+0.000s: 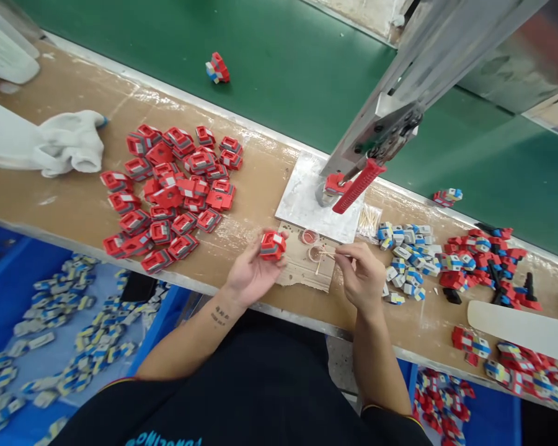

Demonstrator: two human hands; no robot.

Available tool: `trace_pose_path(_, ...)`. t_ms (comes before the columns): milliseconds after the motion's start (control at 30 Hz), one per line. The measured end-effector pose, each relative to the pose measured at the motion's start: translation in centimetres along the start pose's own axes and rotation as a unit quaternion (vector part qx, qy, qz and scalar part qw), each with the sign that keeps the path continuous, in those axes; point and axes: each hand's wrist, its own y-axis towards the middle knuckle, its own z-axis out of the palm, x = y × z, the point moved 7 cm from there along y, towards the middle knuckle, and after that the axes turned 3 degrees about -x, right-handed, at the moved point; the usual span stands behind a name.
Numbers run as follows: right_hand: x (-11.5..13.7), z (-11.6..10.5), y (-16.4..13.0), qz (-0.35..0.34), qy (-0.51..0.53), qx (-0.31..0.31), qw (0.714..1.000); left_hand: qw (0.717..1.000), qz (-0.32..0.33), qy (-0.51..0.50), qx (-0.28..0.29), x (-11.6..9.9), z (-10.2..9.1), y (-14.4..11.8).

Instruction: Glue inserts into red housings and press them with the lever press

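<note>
Red plastic block (272, 244) (blocky, its underside hidden) sits pinched in the left hand (251, 269), while the right hand (363, 275) pinches a thin wooden stick (328, 253) just beside it.

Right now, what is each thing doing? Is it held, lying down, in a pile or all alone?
Left hand: shut on a red part, lifted off the bench.
Right hand: pinching a thin stick, tip over a small cup.
Red parts pile: loose heap, untouched.
Press handle: tilted, nobody holding it.
White cloth: crumpled, lying on the bench.
Lone toy: alone on the green belt.
</note>
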Motion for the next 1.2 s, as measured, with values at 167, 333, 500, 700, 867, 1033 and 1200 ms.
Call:
trace_pose_path(167,1.6,-0.8,-0.6,0.058,0.114,-0.151,0.98,0.999,-0.034,0.001,0.004,0.7,1.8,-0.9)
trace_pose_path(333,4.9,2.1,-1.0,0.065,0.184,-0.113,0.974,0.998,-0.051,0.036,0.016,1.0,3.4,-1.6)
trace_pose_path(500,6.0,4.6,-1.7,0.057,0.217,-0.052,0.973,0.995,-0.086,0.04,-0.01,1.3,3.7,-2.0)
trace_pose_path(700,5.9,4.8,-2.2,0.04,0.198,-0.043,0.978,0.994,-0.101,0.039,-0.032,1.2,3.6,-2.2)
trace_pose_path(867,6.3,4.9,-2.1,0.006,0.175,-0.045,0.984,0.993,-0.096,0.056,-0.042,1.1,3.6,-2.4)
trace_pose_path(1033,7.0,4.4,-2.0,-0.038,0.122,-0.051,0.99,0.994,-0.081,0.073,-0.03,0.8,3.8,-2.4)
trace_pose_path(1200,7.3,3.5,-2.0,-0.084,0.054,-0.064,0.993,0.994,-0.068,0.085,-0.027,0.5,3.7,-2.2)
